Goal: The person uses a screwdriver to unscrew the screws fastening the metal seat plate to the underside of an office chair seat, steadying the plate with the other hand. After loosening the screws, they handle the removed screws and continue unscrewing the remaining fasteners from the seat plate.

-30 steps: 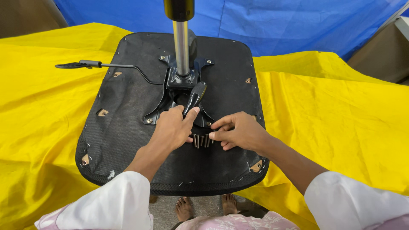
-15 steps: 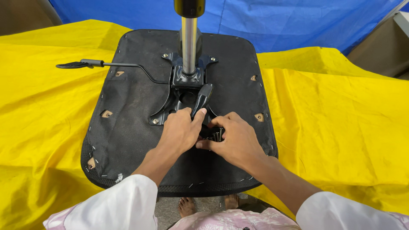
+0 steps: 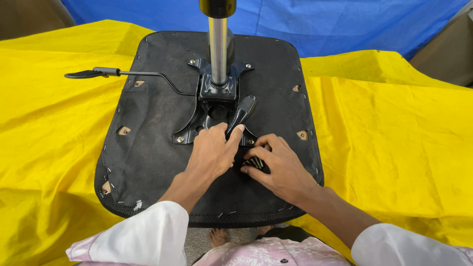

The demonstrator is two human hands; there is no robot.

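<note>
Nearest the camera: white sleeves, both forearms reaching out over the upturned chair seat (image 3: 148, 148), which lay underside-up on the yellow cloth (image 3: 394, 148).

Left hand (image 3: 212, 152) sat on the seat's black fabric just below the metal mechanism plate (image 3: 217, 111), fingers curled, forefinger tip touching the lower end of the black lever handle (image 3: 240, 114) — resting on it, not clamped around it.

Right hand (image 3: 281, 167) was just beside the left, fingers pinched on a small black ribbed knob (image 3: 255, 162) at the plate's near edge. Grip closed on the knob.

Versus half a second earlier: hands were bunched together over the knob then, left hand covering it; now the left had shifted up-left toward the lever and the knob's ribs were exposed. A second back the right hand sat further right, fingers splayed.

Beyond the hands — gas-lift column (image 3: 218, 49) stood upright from the plate, unchanged. Thin adjustment lever (image 3: 128, 75) stuck out left over the cloth, same spot. Blue tarp (image 3: 345, 24) behind.
</note>
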